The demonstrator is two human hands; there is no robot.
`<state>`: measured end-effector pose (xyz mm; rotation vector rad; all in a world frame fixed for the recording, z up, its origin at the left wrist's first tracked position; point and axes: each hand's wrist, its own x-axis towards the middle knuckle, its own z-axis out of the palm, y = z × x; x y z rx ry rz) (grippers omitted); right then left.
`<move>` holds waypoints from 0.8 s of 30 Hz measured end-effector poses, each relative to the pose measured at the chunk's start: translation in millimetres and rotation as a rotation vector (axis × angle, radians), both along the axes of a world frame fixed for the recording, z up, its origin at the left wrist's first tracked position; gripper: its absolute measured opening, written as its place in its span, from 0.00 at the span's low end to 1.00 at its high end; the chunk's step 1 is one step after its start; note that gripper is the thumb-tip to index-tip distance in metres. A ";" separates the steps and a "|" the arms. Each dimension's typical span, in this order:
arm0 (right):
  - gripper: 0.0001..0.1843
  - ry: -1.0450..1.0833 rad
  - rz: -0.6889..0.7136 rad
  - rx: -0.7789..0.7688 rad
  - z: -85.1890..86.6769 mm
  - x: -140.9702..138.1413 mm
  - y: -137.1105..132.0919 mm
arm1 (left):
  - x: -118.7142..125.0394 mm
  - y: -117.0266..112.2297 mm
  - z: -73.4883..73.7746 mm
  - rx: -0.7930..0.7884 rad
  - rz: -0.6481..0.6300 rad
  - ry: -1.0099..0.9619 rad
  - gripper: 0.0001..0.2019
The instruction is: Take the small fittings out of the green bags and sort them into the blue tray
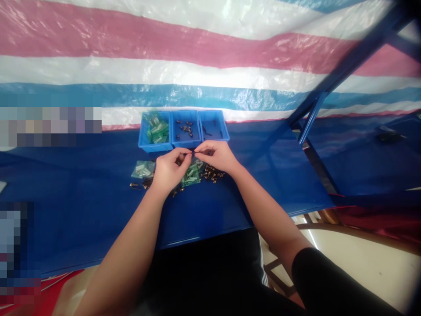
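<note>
My left hand (171, 169) and my right hand (215, 156) meet over the blue table (98, 206), fingertips pinched together on a small dark part (193, 153) too tiny to name. Under them lies a pile of small green plastic bags (191, 174) and loose brass-coloured screws (212, 175). Another green bag (143, 169) lies to the left, with a few screws (140, 185) beside it. Just beyond the hands stand three blue bins: the left bin (142, 139) holds green bags, the middle bin (186, 142) dark screws, the right bin (225, 131) a few dark parts.
A striped red, white and blue tarp (197, 52) hangs behind the table. A blue metal frame (312, 114) rises at the right, with a second blue surface (371, 166) beyond it. The table's near edge (204, 237) runs above my lap; floor shows at lower right.
</note>
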<state>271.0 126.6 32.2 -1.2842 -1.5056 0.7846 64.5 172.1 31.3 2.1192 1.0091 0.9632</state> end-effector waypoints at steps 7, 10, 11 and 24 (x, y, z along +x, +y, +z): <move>0.13 -0.008 0.002 -0.005 -0.9 -0.8 0.0 | 0.3 0.1 -1.6 0.010 -0.006 -0.001 0.11; 0.13 -0.019 0.007 -0.002 -1.9 -0.3 0.3 | 0.4 0.6 -2.3 0.017 -0.007 -0.004 0.11; 0.13 -0.020 0.007 0.001 -2.4 -0.1 0.4 | 0.4 0.8 -2.2 0.021 -0.009 -0.002 0.11; 0.12 -0.037 0.010 0.021 -2.7 -1.3 0.5 | -0.2 2.0 -4.7 0.052 -0.022 0.005 0.10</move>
